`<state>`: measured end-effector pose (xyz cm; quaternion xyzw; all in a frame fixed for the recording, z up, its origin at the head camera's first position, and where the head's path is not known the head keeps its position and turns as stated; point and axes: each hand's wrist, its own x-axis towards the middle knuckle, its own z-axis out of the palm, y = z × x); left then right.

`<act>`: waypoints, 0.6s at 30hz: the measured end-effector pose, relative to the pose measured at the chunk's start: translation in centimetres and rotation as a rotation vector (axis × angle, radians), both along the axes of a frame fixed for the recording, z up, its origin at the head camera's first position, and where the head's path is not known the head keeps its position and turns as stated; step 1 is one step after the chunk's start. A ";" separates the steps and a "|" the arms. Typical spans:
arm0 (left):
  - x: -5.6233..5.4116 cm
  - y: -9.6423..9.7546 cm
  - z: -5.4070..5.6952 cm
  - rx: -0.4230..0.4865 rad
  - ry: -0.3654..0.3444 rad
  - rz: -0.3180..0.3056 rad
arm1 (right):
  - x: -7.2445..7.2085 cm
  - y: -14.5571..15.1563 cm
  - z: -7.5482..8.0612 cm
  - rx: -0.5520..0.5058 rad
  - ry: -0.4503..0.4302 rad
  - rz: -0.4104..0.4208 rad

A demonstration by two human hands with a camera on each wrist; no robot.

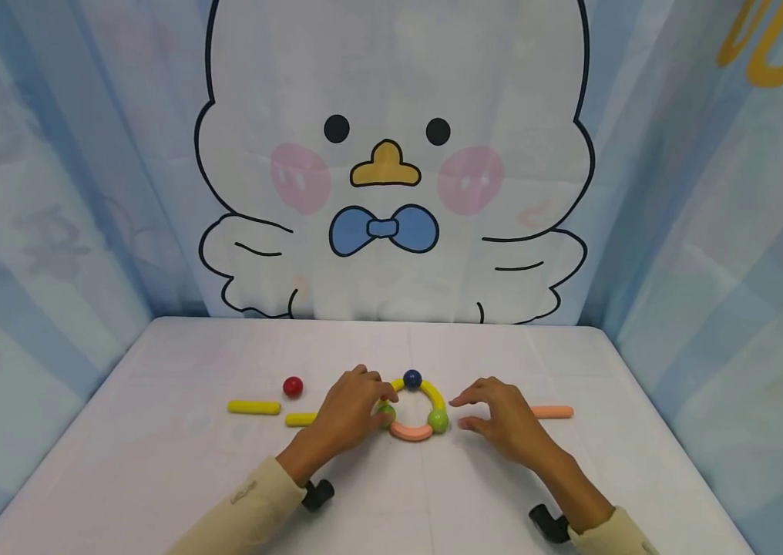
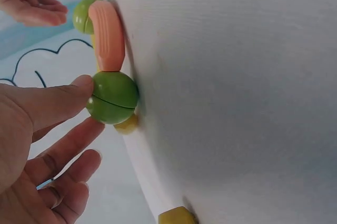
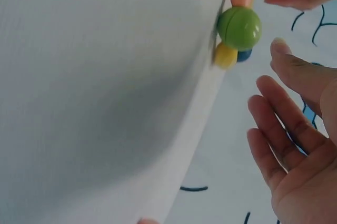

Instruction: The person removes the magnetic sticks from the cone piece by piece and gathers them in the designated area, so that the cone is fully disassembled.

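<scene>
Pinched one green ball (image 2: 112, 98) of a ring (image 1: 437, 397) on the counter (image 1: 419, 493) between thumb and forefinger of the left hand (image 1: 346, 408) — covered part of the ball and of a yellow stick (image 1: 300, 419) in the head view. Held the right hand (image 1: 505, 420) wide, with thumb and fingers parted, near but apart from the other green ball (image 1: 438, 421). Showed only a cut-off pinkish sliver (image 3: 148, 221) at the right wrist view's lower edge — too little to name.

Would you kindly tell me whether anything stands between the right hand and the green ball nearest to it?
Nothing visible does: only a gap separates the right hand from the nearer green ball. The left hand is across the ring, at the other green ball.
</scene>
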<state>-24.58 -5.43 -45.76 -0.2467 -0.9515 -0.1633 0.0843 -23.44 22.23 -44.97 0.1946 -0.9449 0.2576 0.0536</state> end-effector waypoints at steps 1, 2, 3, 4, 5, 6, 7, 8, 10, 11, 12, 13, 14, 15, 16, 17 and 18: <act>0.0 -0.1 -0.1 0.000 -0.006 -0.001 | 0.1 -0.6 -0.1 -0.003 0.003 0.019; 0.0 -0.1 -0.2 0.001 -0.012 -0.003 | 0.1 -1.1 -0.2 -0.006 0.007 0.039; 0.1 -0.2 -0.2 0.002 -0.025 -0.001 | 0.2 -1.6 -0.3 -0.005 0.017 0.062; 0.1 -0.2 -0.3 0.005 -0.035 -0.001 | 0.2 -2.1 -0.4 -0.005 0.025 0.081; 0.1 -0.2 -0.4 0.009 -0.051 0.000 | 0.2 -2.6 -0.6 -0.004 0.034 0.100; 0.1 -0.2 -0.4 0.015 -0.067 0.002 | 0.1 -3.0 -0.7 0.000 0.038 0.114; 0.1 -0.2 -0.5 0.023 -0.081 0.003 | 0.1 -3.4 -0.8 0.006 0.044 0.126; 0.1 -0.2 -0.5 0.030 -0.092 0.002 | 0.0 -3.8 -1.0 0.013 0.045 0.134; 0.1 -0.2 -0.6 0.044 -0.107 0.000 | -0.2 -4.5 -1.2 0.025 0.035 0.142; 0.1 -0.2 -0.7 0.048 -0.110 -0.003 | -0.3 -4.8 -1.4 0.032 0.028 0.145; 0.1 -0.2 -0.7 0.054 -0.110 -0.005 | -0.4 -5.1 -1.5 0.039 0.018 0.151; 0.1 -0.2 -0.7 0.059 -0.107 -0.008 | -0.5 -5.4 -1.6 0.042 0.010 0.160; 0.1 -0.2 -0.7 0.062 -0.107 -0.010 | -0.6 -5.6 -1.7 0.049 0.001 0.168; 0.1 -0.2 -0.8 0.066 -0.107 -0.012 | -0.7 -5.8 -1.7 0.053 -0.003 0.178; 0.1 -0.2 -0.8 0.069 -0.109 -0.012 | -0.7 -6.0 -1.7 0.059 -0.005 0.188; 0.1 -0.2 -0.8 0.073 -0.111 -0.013 | -0.7 -6.1 -1.7 0.062 -0.007 0.195; 0.1 -0.1 -0.8 0.075 -0.114 -0.012 | -0.7 -6.2 -1.7 0.064 -0.007 0.201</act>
